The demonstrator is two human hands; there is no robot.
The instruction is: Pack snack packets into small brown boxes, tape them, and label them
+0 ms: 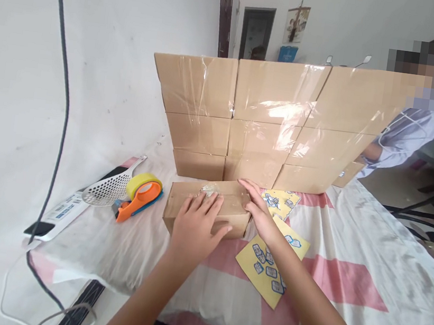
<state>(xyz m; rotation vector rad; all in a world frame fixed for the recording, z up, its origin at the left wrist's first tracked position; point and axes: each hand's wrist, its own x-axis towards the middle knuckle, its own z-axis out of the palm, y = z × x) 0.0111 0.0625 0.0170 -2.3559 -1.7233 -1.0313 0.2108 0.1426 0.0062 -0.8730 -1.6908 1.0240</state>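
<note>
A small taped cardboard box [231, 200] lies on the cloth-covered table in front of me. My left hand [194, 226] rests flat on its top and near side, fingers spread. My right hand [260, 211] presses against the box's right end, fingers extended. A crumpled bit of clear tape [209, 188] sits on the box top just beyond my left fingertips. Neither hand grips anything.
A wall of stacked taped cardboard boxes [270, 121] stands behind. An orange tape dispenser with a yellow roll [139, 195] and a perforated scoop [109, 188] lie at left. Yellow sticker sheets [269, 268] lie at right. Another person [408, 134] sits beyond the boxes at right.
</note>
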